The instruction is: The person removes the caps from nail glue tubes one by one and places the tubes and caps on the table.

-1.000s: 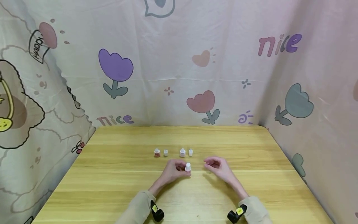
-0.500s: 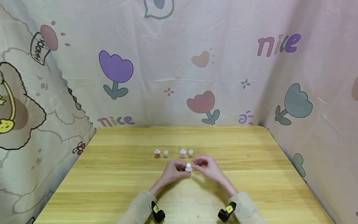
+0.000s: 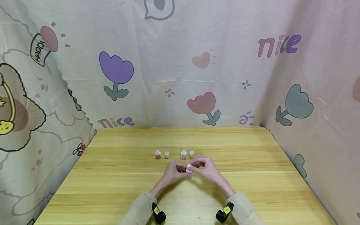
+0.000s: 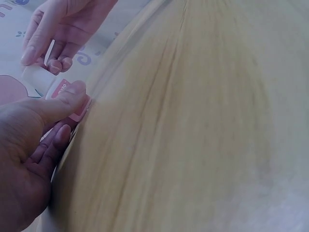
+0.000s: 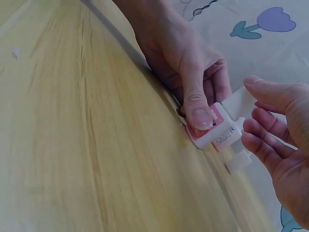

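Observation:
A small white dropper bottle (image 3: 189, 171) with a pink-red label stands on the table, its white cap (image 4: 38, 77) on top. My left hand (image 3: 172, 172) grips the body, with the thumb across the label in both wrist views. From the other side, my right hand (image 3: 207, 169) has its thumb and fingertips at the cap and pinches it. Part of the cap is hidden by those fingers in the head view.
Farther back stand a red-labelled bottle (image 3: 158, 155) and a loose white cap (image 3: 167, 155). To their right are a pale-labelled bottle (image 3: 183, 154) and another white cap (image 3: 191, 154). A patterned curtain (image 3: 163, 62) hangs behind the wooden table (image 3: 118, 175).
My right hand has moved left from beside the bottle until its fingers are at the cap. My left hand has kept its grip in about the same place.

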